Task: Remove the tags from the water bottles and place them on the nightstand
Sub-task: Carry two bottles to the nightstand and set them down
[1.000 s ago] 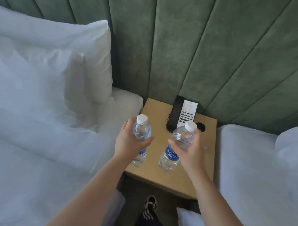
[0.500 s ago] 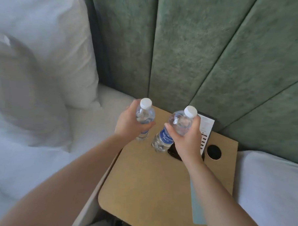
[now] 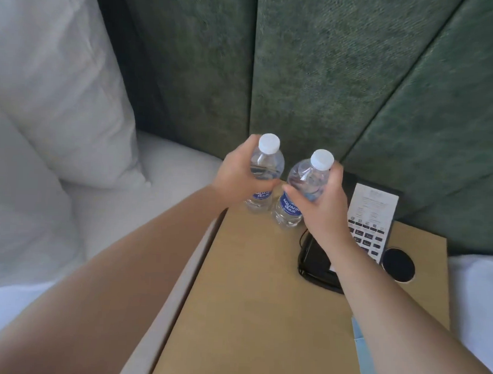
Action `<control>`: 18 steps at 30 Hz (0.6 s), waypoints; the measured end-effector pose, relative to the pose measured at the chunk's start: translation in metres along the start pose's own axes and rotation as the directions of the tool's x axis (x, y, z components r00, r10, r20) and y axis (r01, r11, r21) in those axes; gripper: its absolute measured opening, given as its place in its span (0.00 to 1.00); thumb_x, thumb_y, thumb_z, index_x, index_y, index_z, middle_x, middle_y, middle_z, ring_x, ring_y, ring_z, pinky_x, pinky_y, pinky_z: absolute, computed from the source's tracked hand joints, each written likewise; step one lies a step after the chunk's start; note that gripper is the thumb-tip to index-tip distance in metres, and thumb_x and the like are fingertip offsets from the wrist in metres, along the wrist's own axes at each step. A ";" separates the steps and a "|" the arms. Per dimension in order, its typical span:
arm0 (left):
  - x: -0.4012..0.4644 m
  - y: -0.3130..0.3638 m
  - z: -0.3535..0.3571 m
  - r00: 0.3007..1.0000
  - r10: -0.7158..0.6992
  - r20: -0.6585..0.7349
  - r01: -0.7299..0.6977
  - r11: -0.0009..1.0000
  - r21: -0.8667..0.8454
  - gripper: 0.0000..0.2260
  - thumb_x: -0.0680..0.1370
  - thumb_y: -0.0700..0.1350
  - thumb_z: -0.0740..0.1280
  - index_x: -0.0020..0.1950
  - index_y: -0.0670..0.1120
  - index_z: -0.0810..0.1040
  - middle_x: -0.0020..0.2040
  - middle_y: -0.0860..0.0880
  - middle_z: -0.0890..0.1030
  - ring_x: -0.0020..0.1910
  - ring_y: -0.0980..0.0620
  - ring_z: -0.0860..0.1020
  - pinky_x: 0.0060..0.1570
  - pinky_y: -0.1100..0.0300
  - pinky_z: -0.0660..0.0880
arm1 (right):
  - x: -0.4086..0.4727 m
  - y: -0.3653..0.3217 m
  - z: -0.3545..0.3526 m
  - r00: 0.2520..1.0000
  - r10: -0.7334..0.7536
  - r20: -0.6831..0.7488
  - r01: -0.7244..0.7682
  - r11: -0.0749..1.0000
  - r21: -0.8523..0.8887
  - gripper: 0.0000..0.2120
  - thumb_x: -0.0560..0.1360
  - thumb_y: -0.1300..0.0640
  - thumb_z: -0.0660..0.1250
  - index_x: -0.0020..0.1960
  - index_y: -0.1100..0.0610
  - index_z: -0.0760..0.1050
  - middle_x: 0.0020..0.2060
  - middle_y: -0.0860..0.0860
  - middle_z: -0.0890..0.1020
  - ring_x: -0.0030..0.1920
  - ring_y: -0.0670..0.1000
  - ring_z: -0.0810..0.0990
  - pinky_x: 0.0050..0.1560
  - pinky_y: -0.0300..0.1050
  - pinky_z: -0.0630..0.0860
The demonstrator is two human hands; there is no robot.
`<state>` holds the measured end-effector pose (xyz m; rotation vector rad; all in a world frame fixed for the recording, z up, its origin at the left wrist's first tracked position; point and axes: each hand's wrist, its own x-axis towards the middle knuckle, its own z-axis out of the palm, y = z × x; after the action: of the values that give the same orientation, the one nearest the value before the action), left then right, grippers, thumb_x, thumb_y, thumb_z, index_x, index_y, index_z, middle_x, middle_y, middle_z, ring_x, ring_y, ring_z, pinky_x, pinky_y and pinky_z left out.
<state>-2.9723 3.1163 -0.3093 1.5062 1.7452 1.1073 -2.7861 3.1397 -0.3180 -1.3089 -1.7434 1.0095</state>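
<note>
Two clear water bottles with white caps and blue labels are at the back left corner of the tan nightstand (image 3: 251,300). My left hand (image 3: 237,178) grips the left bottle (image 3: 264,170) round its upper body. My right hand (image 3: 322,207) grips the right bottle (image 3: 302,183), which leans slightly left. Both bottle bases are at or just above the nightstand top; I cannot tell if they touch it. The bottles are close together, almost touching. No tag shows on either bottle.
A black phone (image 3: 321,263) with a white keypad card (image 3: 372,215) lies behind my right wrist. A round black inset (image 3: 398,265) sits in the nightstand's right side. A light blue item (image 3: 365,359) lies at its right edge. White bedding and a pillow (image 3: 54,93) lie left; green padded headboard (image 3: 315,76) behind.
Both hands carried the bottles forward to the nightstand's back left corner and brought them closer together. The camera moved nearer and tilted down.
</note>
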 end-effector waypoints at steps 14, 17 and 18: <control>-0.009 0.015 -0.004 0.985 -0.149 -0.092 0.154 0.987 0.048 0.32 0.63 0.62 0.78 0.57 0.51 0.65 0.57 0.50 0.76 0.54 0.52 0.75 0.46 0.60 0.73 | 0.009 -0.010 -0.034 0.996 0.030 0.079 -0.020 0.992 -0.124 0.34 0.70 0.43 0.71 0.70 0.49 0.60 0.58 0.56 0.73 0.51 0.51 0.78 0.47 0.37 0.72; -0.001 0.016 -0.002 0.986 -0.129 -0.108 0.133 0.991 0.029 0.27 0.66 0.57 0.78 0.54 0.51 0.67 0.50 0.54 0.77 0.49 0.57 0.76 0.43 0.63 0.73 | 0.014 -0.013 -0.031 0.994 0.071 0.086 -0.058 0.987 -0.150 0.28 0.68 0.42 0.73 0.61 0.51 0.66 0.50 0.49 0.78 0.44 0.43 0.79 0.38 0.33 0.69; 0.002 0.015 -0.003 0.989 -0.118 -0.092 0.121 0.992 0.028 0.26 0.66 0.56 0.79 0.53 0.50 0.67 0.49 0.56 0.77 0.47 0.59 0.76 0.43 0.64 0.73 | 0.016 -0.014 -0.031 0.993 0.073 0.089 -0.060 0.988 -0.139 0.25 0.67 0.43 0.74 0.58 0.50 0.67 0.47 0.45 0.79 0.43 0.41 0.79 0.38 0.33 0.71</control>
<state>-2.9675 3.1182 -0.2947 1.3700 1.8977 1.1055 -2.7678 3.1577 -0.2908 -1.4346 -1.8782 1.0184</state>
